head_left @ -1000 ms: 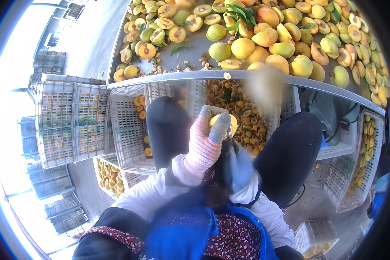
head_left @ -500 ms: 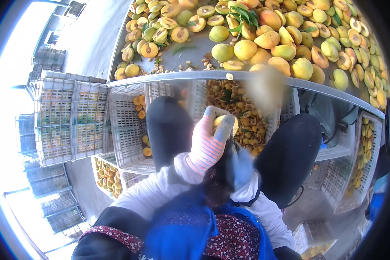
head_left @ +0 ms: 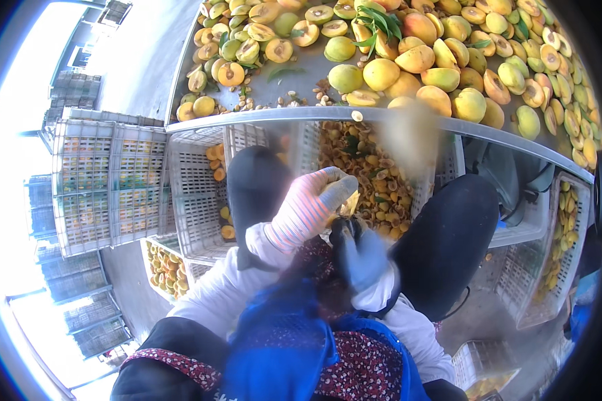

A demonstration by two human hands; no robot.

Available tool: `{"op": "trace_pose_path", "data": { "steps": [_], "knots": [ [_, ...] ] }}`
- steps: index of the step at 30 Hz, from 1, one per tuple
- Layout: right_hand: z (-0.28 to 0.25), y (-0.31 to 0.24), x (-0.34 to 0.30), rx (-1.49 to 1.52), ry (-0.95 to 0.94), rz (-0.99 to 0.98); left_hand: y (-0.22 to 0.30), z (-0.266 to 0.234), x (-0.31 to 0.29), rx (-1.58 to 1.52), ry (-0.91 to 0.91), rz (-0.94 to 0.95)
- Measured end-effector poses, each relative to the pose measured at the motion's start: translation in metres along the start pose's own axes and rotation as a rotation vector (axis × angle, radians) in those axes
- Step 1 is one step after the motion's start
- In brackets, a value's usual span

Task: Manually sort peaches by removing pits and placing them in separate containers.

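My left hand (head_left: 308, 206), in a pink-and-grey striped glove, is closed around a yellow peach (head_left: 350, 204), mostly hidden by the fingers. Just below and to the right of it is my right hand (head_left: 364, 259), in a blue-grey glove with dark fingertips, blurred by motion. Its fingers are curled close to the peach; whatever they hold cannot be made out. Both hands are between my knees, above a white crate (head_left: 308, 148) of peach pieces and scraps (head_left: 374, 177).
A metal-edged table (head_left: 274, 117) ahead carries many whole and halved peaches (head_left: 418, 59), green leaves (head_left: 379, 25) and loose pits. Stacked crates (head_left: 110, 187) stand at left. Another peach-filled crate (head_left: 525, 284) is at right. A pale blur (head_left: 411, 137) covers part of the table edge.
My left hand has turned and its fingers have folded further over the peach. The right hand has come up to the left hand's fingertips. The table's contents look unchanged.
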State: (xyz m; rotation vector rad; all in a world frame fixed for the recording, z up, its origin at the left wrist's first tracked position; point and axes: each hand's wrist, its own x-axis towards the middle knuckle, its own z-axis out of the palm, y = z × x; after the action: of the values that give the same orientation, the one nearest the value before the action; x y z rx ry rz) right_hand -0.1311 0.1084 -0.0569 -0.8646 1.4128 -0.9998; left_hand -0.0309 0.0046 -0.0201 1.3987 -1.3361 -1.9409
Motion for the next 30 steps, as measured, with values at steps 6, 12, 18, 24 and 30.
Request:
{"op": "trace_pose_path", "data": {
  "steps": [6,12,18,24,30],
  "knots": [
    [0.002,0.018,-0.01,-0.405,0.196,-0.494,-0.028,0.027,-0.002,-0.133,0.225,0.275],
    [-0.006,-0.024,-0.007,0.928,-0.209,0.636,-0.03,0.005,0.001,-0.032,0.015,0.29],
    [-0.011,0.022,0.001,1.674,-0.882,0.613,-0.026,0.002,0.005,0.254,-0.056,0.408],
    [-0.001,0.02,0.001,1.951,-1.166,0.507,-0.039,0.013,-0.001,-0.463,-0.096,0.029],
    [-0.004,0.019,0.002,1.864,-1.08,0.483,-0.019,0.024,-0.01,-0.839,0.244,-0.207]
  ]
}}
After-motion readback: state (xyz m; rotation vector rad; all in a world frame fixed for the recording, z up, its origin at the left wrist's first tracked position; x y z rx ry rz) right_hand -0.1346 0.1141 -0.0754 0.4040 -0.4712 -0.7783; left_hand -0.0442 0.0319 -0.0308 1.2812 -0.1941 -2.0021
